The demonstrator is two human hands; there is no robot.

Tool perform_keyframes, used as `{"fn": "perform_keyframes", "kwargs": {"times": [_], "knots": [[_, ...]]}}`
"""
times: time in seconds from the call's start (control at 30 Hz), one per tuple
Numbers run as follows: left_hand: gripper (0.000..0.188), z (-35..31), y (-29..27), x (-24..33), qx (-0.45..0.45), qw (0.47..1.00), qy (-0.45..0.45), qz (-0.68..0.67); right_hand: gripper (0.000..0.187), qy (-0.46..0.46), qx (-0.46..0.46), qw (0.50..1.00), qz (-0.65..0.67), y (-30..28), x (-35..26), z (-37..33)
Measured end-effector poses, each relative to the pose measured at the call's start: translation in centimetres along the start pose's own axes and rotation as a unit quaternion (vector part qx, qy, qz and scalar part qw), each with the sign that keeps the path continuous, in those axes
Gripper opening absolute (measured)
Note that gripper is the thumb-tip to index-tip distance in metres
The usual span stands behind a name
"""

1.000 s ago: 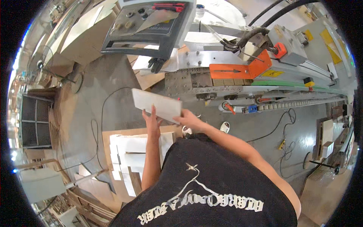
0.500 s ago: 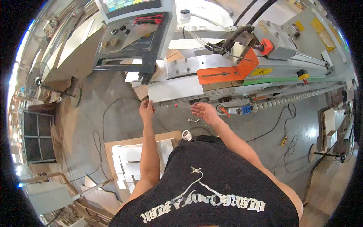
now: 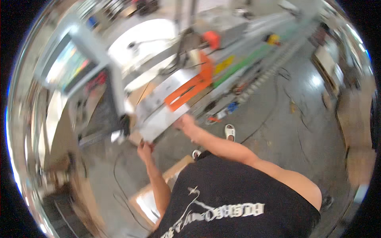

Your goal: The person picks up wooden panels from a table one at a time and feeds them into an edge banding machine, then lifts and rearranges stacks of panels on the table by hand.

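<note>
A flat white panel (image 3: 159, 123) lies on the machine's bed, partly beneath a slotted orange guard (image 3: 184, 94). My left hand (image 3: 145, 148) is at the panel's near left corner, its fingers closed on the edge. Farther right along the same front edge is my right hand (image 3: 185, 122), just below the guard. Motion smears its fingers, so I cannot make out whether they grip the panel or only touch it.
A control console with a screen (image 3: 65, 63) stands at the left. A green strip (image 3: 244, 67) runs along the machine to the far right. White pieces (image 3: 147, 206) lie on cardboard near my left arm. A cable (image 3: 262, 129) crosses the grey floor (image 3: 274, 146).
The view has swung round, so the machine now slants up to the right. My right hand has come to the panel's front edge from clear of it. My left hand stays at the corner.
</note>
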State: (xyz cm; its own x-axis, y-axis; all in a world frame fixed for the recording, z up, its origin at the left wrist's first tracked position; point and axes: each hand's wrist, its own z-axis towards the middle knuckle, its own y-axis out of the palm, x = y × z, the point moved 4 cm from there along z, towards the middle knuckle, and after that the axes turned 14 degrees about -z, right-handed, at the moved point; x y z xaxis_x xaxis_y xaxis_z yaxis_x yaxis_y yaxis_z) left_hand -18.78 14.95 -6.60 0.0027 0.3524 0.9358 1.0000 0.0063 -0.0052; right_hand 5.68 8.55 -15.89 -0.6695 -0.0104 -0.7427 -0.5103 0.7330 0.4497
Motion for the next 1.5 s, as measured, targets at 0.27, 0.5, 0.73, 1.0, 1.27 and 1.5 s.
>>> {"fn": "perform_keyframes", "kwargs": {"times": [0.27,0.5,0.73,1.0,1.27,1.5], "knots": [[0.031,-1.5,4.5,-2.5,-0.059,0.996,-0.018,-0.07,0.021,0.132,0.16,0.975,0.078,-1.9,-7.3,-3.0],[0.038,-4.9,15.7,-2.5,-0.158,0.981,-0.038,-0.103,0.021,0.073,0.239,0.959,0.13,-10.0,-11.9,1.7],[0.047,-6.4,20.8,-2.3,-0.281,0.952,-0.059,-0.103,0.019,-0.035,0.091,0.995,-0.008,-14.0,-15.8,1.6],[0.037,-9.2,12.1,-3.6,-0.358,0.922,-0.148,-0.02,0.031,-0.251,0.173,0.453,-0.838,-18.3,-16.4,-5.8],[0.033,-9.5,-21.6,-27.5,-0.161,0.899,-0.13,0.386,0.045,-0.392,0.145,0.363,-0.833,-19.4,-14.4,-6.2],[0.081,-19.9,-33.7,-28.3,0.444,0.772,-0.392,0.23,0.046,-0.497,0.047,0.267,-0.824,-20.0,-13.9,-3.6]]}}
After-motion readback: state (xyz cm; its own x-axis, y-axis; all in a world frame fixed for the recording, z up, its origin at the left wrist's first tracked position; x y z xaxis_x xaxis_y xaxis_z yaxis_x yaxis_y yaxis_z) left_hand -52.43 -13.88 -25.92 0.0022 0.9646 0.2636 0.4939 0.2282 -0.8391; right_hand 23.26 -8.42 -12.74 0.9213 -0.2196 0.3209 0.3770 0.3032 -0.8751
